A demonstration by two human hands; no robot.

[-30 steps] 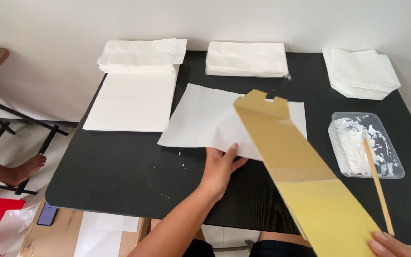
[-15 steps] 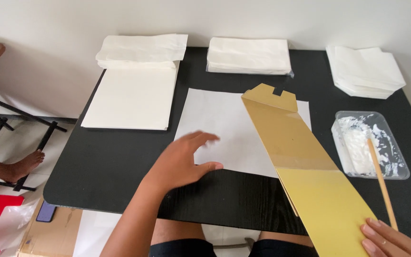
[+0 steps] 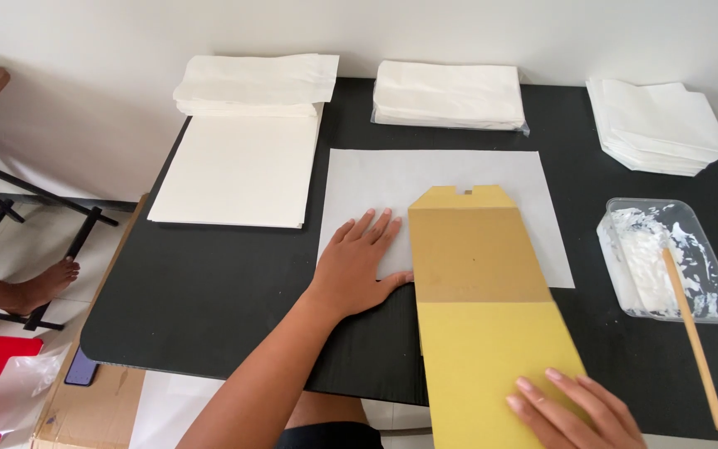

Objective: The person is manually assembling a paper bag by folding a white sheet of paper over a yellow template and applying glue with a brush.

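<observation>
A white paper sheet point(image 3: 442, 179) lies flat in the middle of the black table point(image 3: 209, 291). My left hand point(image 3: 359, 262) rests flat on the sheet's lower left part, fingers spread, its thumb against the edge of a long yellow-brown cardboard template point(image 3: 479, 283). The template lies lengthwise over the sheet's right half and reaches the table's near edge. My right hand point(image 3: 571, 411) presses on the template's near end with fingers apart.
A clear plastic tray of white paste point(image 3: 666, 258) with a wooden stick point(image 3: 691, 337) stands at the right. Stacks of white paper sit at back left point(image 3: 243, 166), back middle point(image 3: 450, 96) and back right point(image 3: 658, 125). Another person's bare foot point(image 3: 39, 287) is on the floor, left.
The template has come down from a raised slant to lie flat and straight on the sheet. My left hand moved right onto the sheet beside it. The sheet now lies square.
</observation>
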